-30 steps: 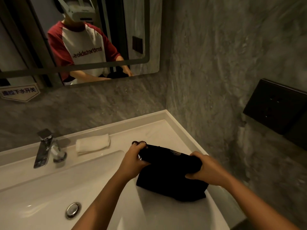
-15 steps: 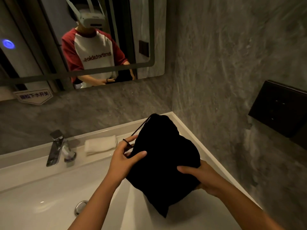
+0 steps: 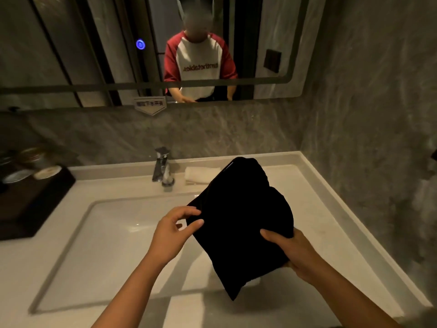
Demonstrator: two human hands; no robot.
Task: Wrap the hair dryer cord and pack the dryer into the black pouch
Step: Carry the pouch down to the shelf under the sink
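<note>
- Far left, I've got a dark wooden tray (image 3: 30, 200) on the counter, blocky and matte, with small round dishes (image 3: 45, 172) on top; too blurred to say more.
- Moving right: a white glossy sink (image 3: 113, 245), rectangular basin with rounded corners, smooth and reflective.
- Behind the basin stands a chrome faucet (image 3: 162, 166), squared-off and shiny, upright.
- Just right of it, a rolled white towel (image 3: 201, 175) lies on the far ledge, soft-looking, partly hidden by the pouch.
- Left hand (image 3: 173, 233): thumb and forefinger curl into a narrow pinch at the pouch's left edge, tips touching the fabric; whether they truly clamp it I cannot tell.
- The black pouch (image 3: 241, 223) is held up over the right part of the basin, tilted, top leaning far, bottom corner hanging near. Soft, matte cloth, lumpy and bulging.
- Right hand (image 3: 298, 254) is gripping the pouch's lower right side, thumb laid across the front, fingers wrapped behind.
- The wall is grey, mottled stone-look.
- Up in the mirror (image 3: 71, 55) I see a red-and-white shirt (image 3: 199, 65) with mirrored lettering, not fully readable, a glowing blue button (image 3: 140, 44), and a small sign (image 3: 150, 105) with characters I can't make out.
</note>
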